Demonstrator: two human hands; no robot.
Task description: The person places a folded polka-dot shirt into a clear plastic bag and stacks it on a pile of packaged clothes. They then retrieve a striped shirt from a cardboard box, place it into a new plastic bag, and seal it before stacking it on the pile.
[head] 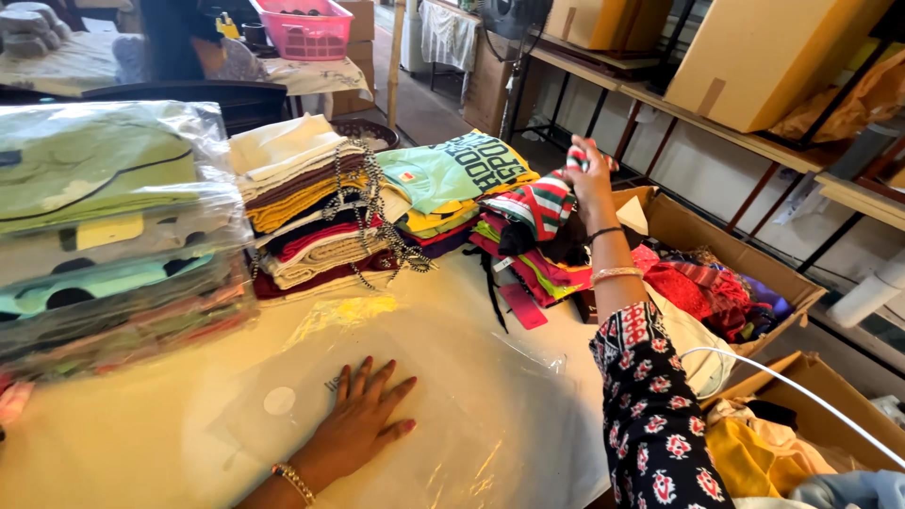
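My left hand [363, 419] lies flat, fingers spread, on a clear plastic bag [452, 396] spread over the white table [141, 443]. My right hand [589, 179] reaches forward and grips a red, white and green striped garment [542, 203] on top of a pile of folded clothes [528, 259]. A green printed shirt [452, 170] tops the pile beside it. Another stack of folded cloth [302, 212] carries a beaded chain [372, 203].
Bagged garments [104, 226] are stacked at the left. An open cardboard box [745, 259] of clothes stands at the right, another box [801, 424] below it. Shelves with boxes [764, 57] run along the right. A pink basket [306, 28] and a seated person [179, 42] are at the back.
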